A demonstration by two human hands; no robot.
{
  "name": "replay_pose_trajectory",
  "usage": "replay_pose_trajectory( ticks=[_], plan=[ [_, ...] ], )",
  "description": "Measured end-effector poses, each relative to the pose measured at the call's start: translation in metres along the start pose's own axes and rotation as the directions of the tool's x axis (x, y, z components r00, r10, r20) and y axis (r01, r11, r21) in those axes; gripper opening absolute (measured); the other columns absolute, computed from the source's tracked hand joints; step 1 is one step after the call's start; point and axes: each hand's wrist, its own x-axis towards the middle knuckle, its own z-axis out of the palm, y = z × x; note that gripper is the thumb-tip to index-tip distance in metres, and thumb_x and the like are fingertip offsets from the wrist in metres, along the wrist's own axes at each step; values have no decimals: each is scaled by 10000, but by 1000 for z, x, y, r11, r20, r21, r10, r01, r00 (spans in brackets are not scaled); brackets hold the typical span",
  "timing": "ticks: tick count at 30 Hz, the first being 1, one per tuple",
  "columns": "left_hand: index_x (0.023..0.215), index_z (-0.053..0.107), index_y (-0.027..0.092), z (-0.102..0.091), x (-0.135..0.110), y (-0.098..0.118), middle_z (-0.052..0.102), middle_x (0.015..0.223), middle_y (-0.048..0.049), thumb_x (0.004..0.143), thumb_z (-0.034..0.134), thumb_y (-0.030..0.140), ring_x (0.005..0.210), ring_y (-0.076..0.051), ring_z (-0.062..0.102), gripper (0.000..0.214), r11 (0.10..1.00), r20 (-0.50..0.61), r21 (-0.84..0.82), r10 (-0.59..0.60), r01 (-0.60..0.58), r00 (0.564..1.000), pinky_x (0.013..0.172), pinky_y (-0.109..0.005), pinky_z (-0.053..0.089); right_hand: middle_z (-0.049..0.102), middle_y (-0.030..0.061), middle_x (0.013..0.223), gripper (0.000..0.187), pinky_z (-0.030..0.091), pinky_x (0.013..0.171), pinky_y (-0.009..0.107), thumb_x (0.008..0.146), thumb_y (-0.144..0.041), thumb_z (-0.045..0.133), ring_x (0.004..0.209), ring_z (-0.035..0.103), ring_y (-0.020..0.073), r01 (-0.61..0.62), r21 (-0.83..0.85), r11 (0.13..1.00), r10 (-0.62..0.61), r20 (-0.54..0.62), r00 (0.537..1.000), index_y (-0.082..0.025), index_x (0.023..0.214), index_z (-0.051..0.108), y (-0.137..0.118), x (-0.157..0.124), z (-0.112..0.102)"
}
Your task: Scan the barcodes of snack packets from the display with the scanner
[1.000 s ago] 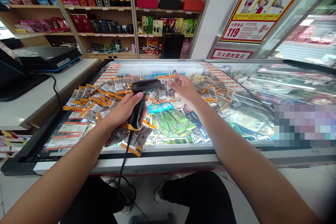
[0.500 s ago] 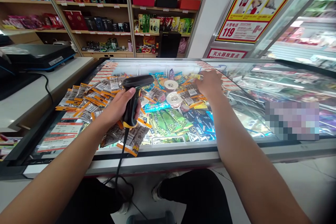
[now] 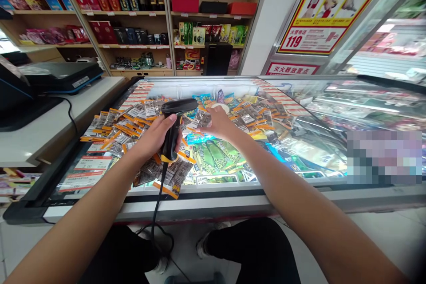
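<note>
My left hand (image 3: 155,136) is closed around the handle of a black barcode scanner (image 3: 175,117) with an orange band, its cable hanging down to the floor. The scanner head points right over a glass-topped chest freezer (image 3: 213,195). My right hand (image 3: 218,123) sits just right of the scanner, fingers pinched on a small clear snack packet (image 3: 202,120) with an orange edge. Several matching orange-edged packets (image 3: 111,126) lie spread over the freezer lid on the left, and more (image 3: 253,113) lie to the right of my hand.
Green and blue ice-cream packs (image 3: 216,153) show through the glass. A white counter (image 3: 43,128) with a black till machine (image 3: 58,75) stands at the left. Wooden shelves (image 3: 166,13) of bottles and boxes fill the back. A second glass freezer (image 3: 366,106) extends right.
My right hand reached out to the far right pile of packets, then came back beside the scanner with a packet. The left hand and scanner stayed nearly still.
</note>
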Motion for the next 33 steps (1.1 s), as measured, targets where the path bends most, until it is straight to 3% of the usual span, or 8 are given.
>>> replay_pose_trajectory(
  ticks=[3, 5, 7, 14, 22, 26, 29, 33],
  plan=[
    [958, 522, 206, 2, -1, 2, 664, 633, -9, 913, 621, 708, 447, -168, 629, 513, 999, -10, 44, -32, 33, 999, 397, -250, 491, 409, 204, 1554, 995, 556, 1024, 573, 772, -406, 909, 1120, 698, 370, 42, 70, 997, -42, -1, 999, -272, 1629, 422, 0, -7, -14],
    [921, 494, 218, 3, -2, 3, 668, 628, -8, 914, 630, 692, 454, -167, 635, 493, 995, -7, 78, -57, 57, 998, 408, -250, 501, 404, 189, 1559, 968, 601, 937, 543, 816, -348, 867, 896, 731, 276, 82, 109, 991, -84, 14, 996, -308, 1651, 379, -1, -11, -20],
    [889, 486, 221, 4, -2, 3, 667, 619, -8, 929, 613, 684, 456, -162, 635, 482, 992, 12, 104, -69, 67, 998, 418, -250, 509, 431, 176, 1542, 961, 607, 922, 546, 844, -326, 834, 830, 719, 250, 109, 111, 988, -112, 20, 994, -340, 1667, 338, -2, -13, -23],
    [909, 497, 218, 6, -3, 2, 680, 635, -15, 918, 624, 703, 451, -164, 637, 501, 990, 15, 124, -74, 72, 997, 412, -255, 516, 483, 181, 1526, 943, 558, 1037, 572, 868, -299, 815, 1146, 665, 375, 191, 32, 981, -192, 9, 981, -300, 1673, 322, -4, -11, -21],
    [922, 500, 227, 6, -5, 2, 690, 652, -13, 917, 647, 689, 456, -174, 653, 485, 990, 4, 110, -94, 93, 996, 421, -264, 525, 459, 170, 1594, 928, 554, 1037, 560, 881, -277, 785, 1268, 632, 415, 198, 39, 979, -199, 18, 980, -319, 1674, 305, -2, -11, -20],
    [908, 490, 223, 5, -4, 2, 687, 645, -17, 929, 628, 689, 457, -174, 652, 486, 993, 22, 93, -73, 71, 997, 423, -265, 523, 399, 130, 1670, 934, 494, 1126, 563, 876, -275, 782, 1478, 470, 431, 212, 78, 974, -212, -13, 977, -332, 1677, 307, -3, -10, -16],
    [917, 503, 212, 3, -3, 2, 674, 633, -17, 927, 607, 708, 449, -172, 638, 507, 998, -3, 51, -39, 39, 999, 411, -259, 503, 500, 137, 1596, 932, 513, 1086, 541, 866, -275, 792, 1348, 580, 400, 136, 157, 978, -132, -40, 991, -315, 1673, 328, -3, -11, -30],
    [1038, 562, 193, 1, -3, 5, 662, 634, -4, 914, 597, 723, 444, -175, 627, 546, 1000, -56, -27, -3, 2, 998, 407, -269, 500, 719, 100, 1103, 981, 568, 823, 483, 826, -289, 835, 903, 684, 310, -95, 246, 965, 118, -81, 990, -289, 1669, 332, 20, -16, -79]
  ],
)
